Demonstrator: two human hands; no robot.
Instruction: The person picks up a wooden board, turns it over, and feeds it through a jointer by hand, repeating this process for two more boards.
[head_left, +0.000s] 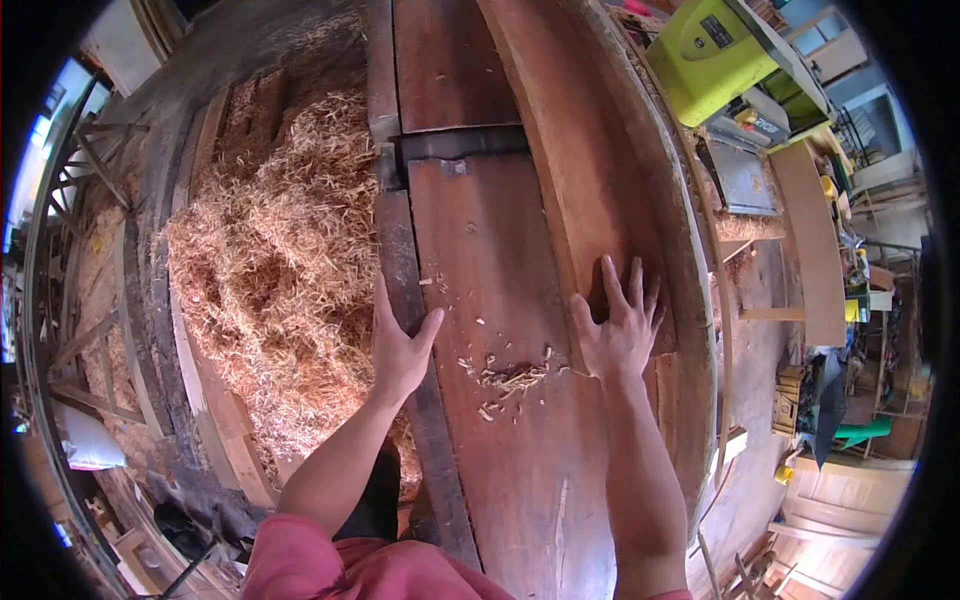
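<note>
At three o'clock in the view, the right hand rests on the long board — fingers spread wide. Toward eight, the left hand, thumb wide, meets the worktop edge — loose shavings lie at five.

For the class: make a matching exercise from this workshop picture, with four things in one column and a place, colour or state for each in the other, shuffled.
1. Left hand
2. Right hand
3. Small scatter of shavings
4. Machine at the upper right

A. lime green
B. loose on the wood, between the two arms
C. at the dark strip, beside the big heap
D. fingers spread on reddish-brown wood, farther from the heap

Pairs: 1-C, 2-D, 3-B, 4-A
</note>
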